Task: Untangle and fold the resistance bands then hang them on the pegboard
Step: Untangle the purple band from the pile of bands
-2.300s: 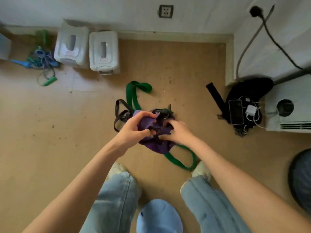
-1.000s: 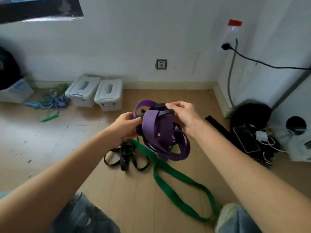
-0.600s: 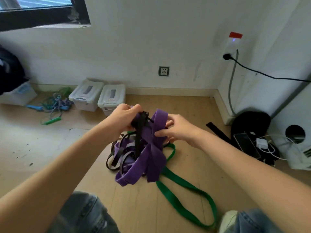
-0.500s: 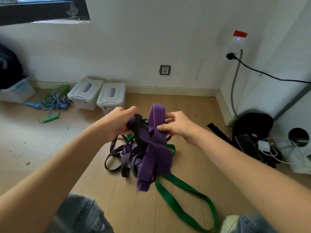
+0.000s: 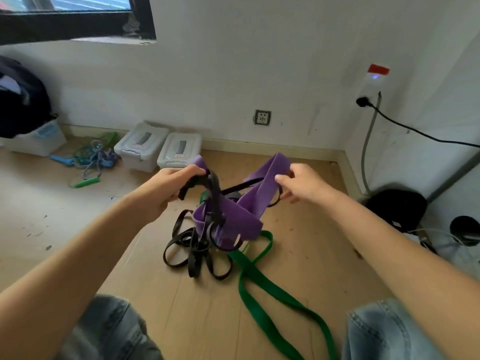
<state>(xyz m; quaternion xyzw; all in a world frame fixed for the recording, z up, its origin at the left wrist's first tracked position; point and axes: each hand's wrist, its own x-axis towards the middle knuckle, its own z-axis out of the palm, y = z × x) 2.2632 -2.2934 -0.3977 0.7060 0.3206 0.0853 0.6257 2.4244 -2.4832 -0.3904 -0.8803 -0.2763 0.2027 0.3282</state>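
Note:
A wide purple resistance band [image 5: 241,216] hangs tangled with a thin black band [image 5: 197,245] above the wooden floor. My left hand [image 5: 166,188] grips one purple end together with a loop of the black band. My right hand [image 5: 304,184] pinches the other purple end, held apart to the right, with a black strand running under it. The black band's loops trail onto the floor. A long green band [image 5: 262,302] lies on the floor beneath, running toward my right knee. No pegboard is in view.
Two white lidded boxes [image 5: 158,152] stand by the far wall, with a pile of blue and green ropes [image 5: 91,162] to their left. A black bag [image 5: 394,206] and cables sit in the right corner. My knees in jeans frame the bottom.
My hands have lifted the bundle off the floor and have now drawn apart, spreading the purple band into a V. The black loops have dropped lower onto the floor.

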